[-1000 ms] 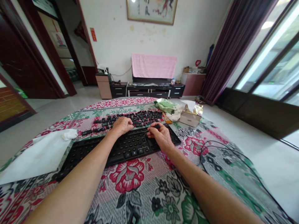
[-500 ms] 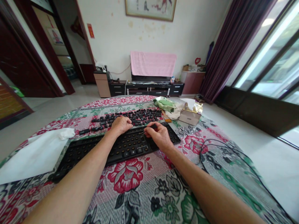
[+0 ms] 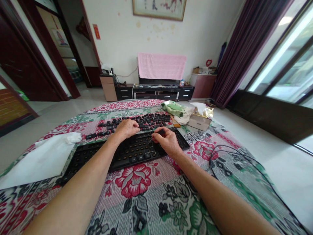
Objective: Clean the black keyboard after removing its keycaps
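A black keyboard (image 3: 132, 152) with most of its keycaps off lies slanted across the table; a few keycaps (image 3: 140, 157) sit along its near edge. Over its right part, my right hand (image 3: 168, 140) is closed in a pinch, with a dark piece that looks like a keycap (image 3: 160, 132) between its fingers. A thin metal wire shows by those fingertips. My left hand (image 3: 126, 129) is above the keyboard's far edge, fingers curled together beside the loose black keycaps (image 3: 154, 120). Whatever its fingertips hold is hidden.
White paper or cloth (image 3: 46, 160) lies left of the keyboard. A green package (image 3: 174, 109), an orange-brown piece (image 3: 175, 122) and an open tissue box (image 3: 199, 122) stand at the back right. A black cable (image 3: 244, 156) curls down the right side of the flowered tablecloth (image 3: 137, 182).
Both hands stay in nearly the same place, closed. The whole view has shifted slightly; the keyboard and keycaps look unchanged.
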A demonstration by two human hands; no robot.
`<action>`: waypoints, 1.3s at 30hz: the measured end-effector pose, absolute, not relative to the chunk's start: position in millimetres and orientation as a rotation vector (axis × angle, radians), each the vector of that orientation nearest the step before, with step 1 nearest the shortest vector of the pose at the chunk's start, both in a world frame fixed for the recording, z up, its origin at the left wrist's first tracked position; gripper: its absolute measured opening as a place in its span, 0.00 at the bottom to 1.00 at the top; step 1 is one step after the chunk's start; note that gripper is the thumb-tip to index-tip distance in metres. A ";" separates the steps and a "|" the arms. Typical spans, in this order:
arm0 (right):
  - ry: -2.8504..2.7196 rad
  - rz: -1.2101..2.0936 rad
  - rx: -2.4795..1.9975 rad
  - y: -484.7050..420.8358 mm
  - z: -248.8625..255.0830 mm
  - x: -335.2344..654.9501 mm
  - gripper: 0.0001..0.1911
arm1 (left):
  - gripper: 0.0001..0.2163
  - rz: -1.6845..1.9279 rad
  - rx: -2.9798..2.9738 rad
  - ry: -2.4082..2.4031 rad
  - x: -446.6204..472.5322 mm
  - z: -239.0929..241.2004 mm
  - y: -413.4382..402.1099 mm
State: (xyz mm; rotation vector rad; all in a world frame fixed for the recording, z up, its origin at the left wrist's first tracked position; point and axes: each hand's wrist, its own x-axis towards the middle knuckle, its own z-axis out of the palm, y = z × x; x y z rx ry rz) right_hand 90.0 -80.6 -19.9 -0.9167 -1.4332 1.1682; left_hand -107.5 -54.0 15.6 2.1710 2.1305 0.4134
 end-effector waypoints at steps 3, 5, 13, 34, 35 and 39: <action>-1.441 1.170 -0.897 -82.7 -18.0 89.7 0.07 | 0.12 0.320 2.237 2.073 -108.2 24.1 -69.4; -1.433 1.203 -0.892 -84.5 -15.5 89.8 0.07 | 0.12 0.250 2.257 2.057 -109.1 25.1 -80.8; -1.528 1.343 -1.045 -96.8 9.6 87.9 0.05 | 0.17 0.206 2.250 2.121 -111.5 11.9 -104.8; -2.011 0.957 -1.161 -112.7 19.8 87.9 0.05 | 0.17 0.169 2.250 2.094 -107.8 18.0 -107.2; -2.011 0.985 -1.165 -112.2 20.3 88.5 0.05 | 0.17 0.164 2.249 2.104 -107.9 17.5 -106.8; -2.038 1.010 -1.224 -111.3 21.7 90.5 0.08 | 0.17 0.162 2.264 2.119 -108.7 15.9 -106.0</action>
